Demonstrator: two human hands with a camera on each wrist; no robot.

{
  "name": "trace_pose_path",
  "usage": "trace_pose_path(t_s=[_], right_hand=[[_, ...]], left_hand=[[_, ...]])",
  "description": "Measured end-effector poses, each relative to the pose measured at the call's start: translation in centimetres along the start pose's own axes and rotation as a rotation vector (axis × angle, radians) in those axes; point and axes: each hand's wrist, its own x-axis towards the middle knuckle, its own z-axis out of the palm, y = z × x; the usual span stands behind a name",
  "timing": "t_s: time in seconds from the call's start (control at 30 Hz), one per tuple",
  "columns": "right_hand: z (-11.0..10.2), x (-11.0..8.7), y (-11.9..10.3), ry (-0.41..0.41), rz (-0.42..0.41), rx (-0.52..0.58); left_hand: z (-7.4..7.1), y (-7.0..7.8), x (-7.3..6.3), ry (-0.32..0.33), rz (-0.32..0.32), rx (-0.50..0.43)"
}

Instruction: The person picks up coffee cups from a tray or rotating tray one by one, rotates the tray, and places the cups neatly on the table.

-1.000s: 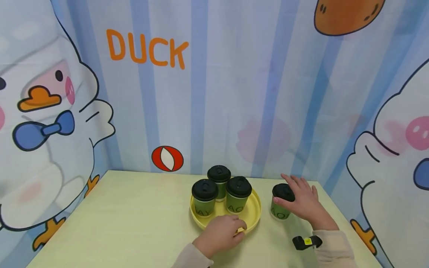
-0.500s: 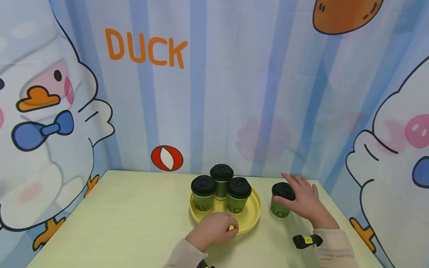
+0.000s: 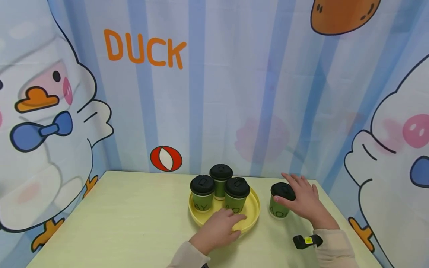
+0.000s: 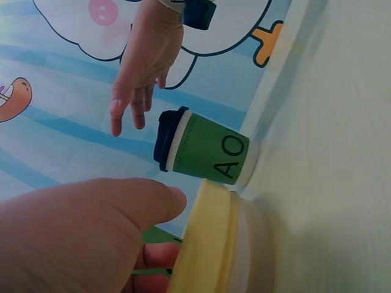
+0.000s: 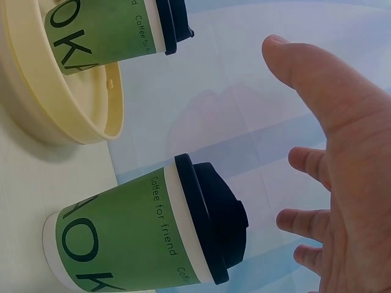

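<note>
In the head view my left hand [image 3: 219, 229] is over the front of a round yellow tray [image 3: 253, 219], thumb and forefinger apart. Its thumb lies close to the rim in the left wrist view, and the other fingers are partly hidden behind the tray wall. Three green paper cups with black lids stand on the tray: a left cup [image 3: 202, 201], a back cup [image 3: 220, 182] and a right cup [image 3: 235, 199]. To the right of the tray another lidded green cup [image 3: 279, 206] stands upright on the table. My right hand [image 5: 354, 159] is spread near that cup's lid, with a gap between.
The pale yellow table [image 3: 134, 216] ends at a striped blue curtain [image 3: 231, 93] with printed ducks on both sides. A black wrist strap [image 3: 307, 242] sits by the right sleeve [image 3: 333, 247].
My left hand drew back left with curled fingers, then reached forward again and uncurled them over the tray. The back cup has shifted slightly right against the left one. The right hand stays put.
</note>
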Motion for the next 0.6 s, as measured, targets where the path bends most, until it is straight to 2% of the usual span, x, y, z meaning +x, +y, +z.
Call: trace_pose_path(t_s=[0.27,0.43,0.6], right_hand=[[0.18,0.05,0.03,-0.007,0.001,0.006],[0.28,0.01,0.04,-0.011,0.004,0.013],[0.4,-0.06,0.03,-0.015,0.004,0.02]], left_hand=[[0.48,0.25,0.1,-0.077,-0.023,-0.071],[0.57,0.12,0.08,-0.063,0.016,-0.033],[0.42,-0.01,0.01,-0.073,0.018,-0.064]])
